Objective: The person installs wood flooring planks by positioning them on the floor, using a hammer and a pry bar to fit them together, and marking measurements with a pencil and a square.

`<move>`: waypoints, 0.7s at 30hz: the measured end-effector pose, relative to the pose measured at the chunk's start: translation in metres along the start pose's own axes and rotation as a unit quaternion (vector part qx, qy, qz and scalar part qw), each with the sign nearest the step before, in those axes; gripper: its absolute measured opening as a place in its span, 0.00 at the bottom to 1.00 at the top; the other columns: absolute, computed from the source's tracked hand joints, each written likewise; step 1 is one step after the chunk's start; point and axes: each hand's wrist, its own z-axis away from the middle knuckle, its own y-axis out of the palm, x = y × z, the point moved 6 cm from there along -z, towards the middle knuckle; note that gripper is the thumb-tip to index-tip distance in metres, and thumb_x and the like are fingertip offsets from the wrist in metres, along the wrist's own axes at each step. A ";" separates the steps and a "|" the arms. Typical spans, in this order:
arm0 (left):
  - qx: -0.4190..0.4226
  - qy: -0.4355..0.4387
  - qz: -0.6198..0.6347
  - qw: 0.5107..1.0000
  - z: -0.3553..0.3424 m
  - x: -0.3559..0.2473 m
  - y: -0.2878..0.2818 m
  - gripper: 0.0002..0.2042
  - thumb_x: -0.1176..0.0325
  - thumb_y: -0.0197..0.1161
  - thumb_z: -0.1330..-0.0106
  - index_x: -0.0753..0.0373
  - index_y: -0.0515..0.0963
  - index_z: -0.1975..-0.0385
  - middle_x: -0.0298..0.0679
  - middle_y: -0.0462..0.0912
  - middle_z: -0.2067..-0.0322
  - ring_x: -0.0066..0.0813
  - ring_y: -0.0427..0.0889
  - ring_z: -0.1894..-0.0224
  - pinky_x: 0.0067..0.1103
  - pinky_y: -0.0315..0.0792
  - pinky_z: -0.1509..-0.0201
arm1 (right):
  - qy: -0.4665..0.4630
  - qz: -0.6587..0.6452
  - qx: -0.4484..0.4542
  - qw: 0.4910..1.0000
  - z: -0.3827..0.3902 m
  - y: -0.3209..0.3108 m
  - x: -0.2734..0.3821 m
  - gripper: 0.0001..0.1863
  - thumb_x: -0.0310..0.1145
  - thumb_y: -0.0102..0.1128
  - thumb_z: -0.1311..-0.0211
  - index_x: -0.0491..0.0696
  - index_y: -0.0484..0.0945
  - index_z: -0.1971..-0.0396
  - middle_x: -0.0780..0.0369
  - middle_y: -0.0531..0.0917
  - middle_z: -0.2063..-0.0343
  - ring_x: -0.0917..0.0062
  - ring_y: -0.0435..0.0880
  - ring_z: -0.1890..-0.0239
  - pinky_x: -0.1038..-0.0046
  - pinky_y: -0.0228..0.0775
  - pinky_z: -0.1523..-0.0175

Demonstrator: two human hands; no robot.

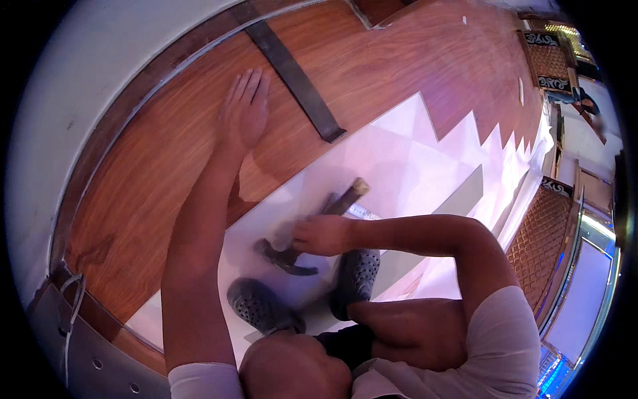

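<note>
Left hand (244,110) pressed flat on floor; right hand (321,235) closed on hammer.

The left hand lay open, palm down, on the reddish-brown wood-grain plank floor (166,153). The right hand gripped the dark claw hammer with wooden handle (312,229), just above the white underlay sheet (412,166), near grey perforated clogs (355,276). Judged step: seating a plank; next move likely calls for controlled tapping while the left hand steadies.

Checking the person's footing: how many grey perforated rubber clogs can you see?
2. One grey perforated rubber clog is below the hammer head, lower left on the white underlay; the other clog is to its right, under the right forearm. No others in view.
</note>
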 end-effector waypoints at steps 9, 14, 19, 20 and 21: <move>0.027 0.063 0.072 0.995 -0.031 -0.011 0.031 0.30 0.78 0.60 0.42 0.63 0.70 0.35 0.43 0.68 0.30 0.44 0.65 0.28 0.38 0.61 0.25 | 0.334 0.086 -0.080 0.935 0.090 -0.178 -0.116 0.19 0.37 0.65 0.43 0.45 0.75 0.55 0.54 0.85 0.70 0.56 0.86 0.67 0.58 0.79 0.62; 0.055 0.037 0.084 0.994 -0.038 -0.013 0.036 0.31 0.78 0.59 0.41 0.63 0.68 0.34 0.42 0.66 0.29 0.43 0.64 0.28 0.35 0.61 0.24 | 0.299 0.236 -0.080 0.921 0.072 -0.230 -0.201 0.16 0.32 0.62 0.41 0.44 0.75 0.54 0.51 0.86 0.68 0.52 0.86 0.66 0.55 0.79 0.59; 0.077 0.021 0.070 0.994 -0.035 -0.007 0.037 0.31 0.77 0.58 0.40 0.61 0.67 0.33 0.39 0.64 0.28 0.40 0.62 0.26 0.32 0.63 0.25 | 0.304 0.231 -0.011 0.924 0.053 -0.218 -0.210 0.17 0.30 0.57 0.39 0.46 0.76 0.50 0.51 0.87 0.68 0.53 0.87 0.65 0.57 0.80 0.59; 0.074 0.031 0.063 0.995 -0.036 -0.007 0.035 0.31 0.77 0.58 0.40 0.61 0.67 0.32 0.38 0.64 0.28 0.39 0.62 0.26 0.31 0.63 0.25 | 0.288 0.227 0.014 0.930 0.053 -0.211 -0.210 0.17 0.30 0.56 0.39 0.47 0.76 0.49 0.51 0.87 0.68 0.53 0.87 0.65 0.58 0.80 0.59; 0.071 0.040 0.055 0.995 -0.037 -0.008 0.034 0.31 0.77 0.58 0.40 0.61 0.67 0.32 0.38 0.64 0.28 0.39 0.62 0.26 0.31 0.63 0.25 | 0.271 0.222 0.039 0.936 0.054 -0.204 -0.209 0.17 0.30 0.55 0.38 0.48 0.77 0.49 0.51 0.87 0.68 0.54 0.87 0.64 0.58 0.80 0.59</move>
